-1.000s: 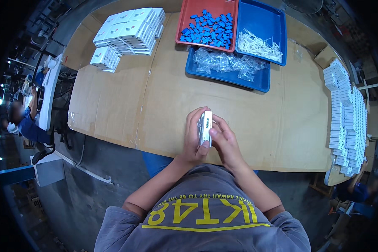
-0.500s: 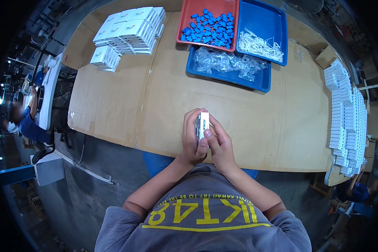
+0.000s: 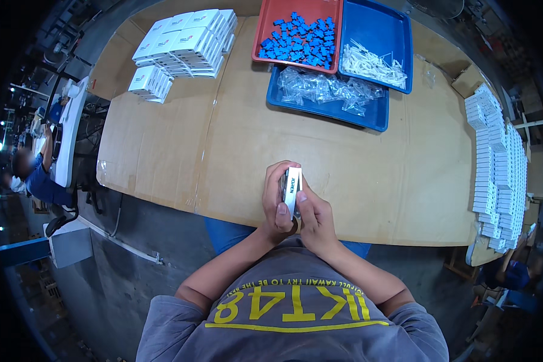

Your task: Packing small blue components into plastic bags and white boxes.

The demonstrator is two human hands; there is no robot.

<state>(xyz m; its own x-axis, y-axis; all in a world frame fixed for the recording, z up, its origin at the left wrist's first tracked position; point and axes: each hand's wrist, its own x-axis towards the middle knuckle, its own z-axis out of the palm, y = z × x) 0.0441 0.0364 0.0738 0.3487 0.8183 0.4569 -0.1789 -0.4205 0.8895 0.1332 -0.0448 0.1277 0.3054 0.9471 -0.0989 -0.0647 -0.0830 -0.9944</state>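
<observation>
A small white box (image 3: 293,188) with dark lettering on its narrow side is held upright on edge between my hands, just above the near part of the cardboard-covered table. My left hand (image 3: 276,196) wraps round its left side, with fingers over the far end and the thumb near its close end. My right hand (image 3: 315,216) grips it from the right, the thumb pressed against the box's edge. My palms and fingers hide most of its broad faces.
Stacked white boxes (image 3: 184,42) stand at the far left, more white boxes (image 3: 495,163) in long stacks at the right. Beyond my hands are a red tray (image 3: 265,24) of blue pieces, a blue tray (image 3: 374,24) of white pieces, and another blue tray (image 3: 338,114) of clear plastic bags.
The box has tilted slightly and shows more of its narrow side. My left thumb has drawn back toward me, and my right thumb has slid to the box's right edge.
</observation>
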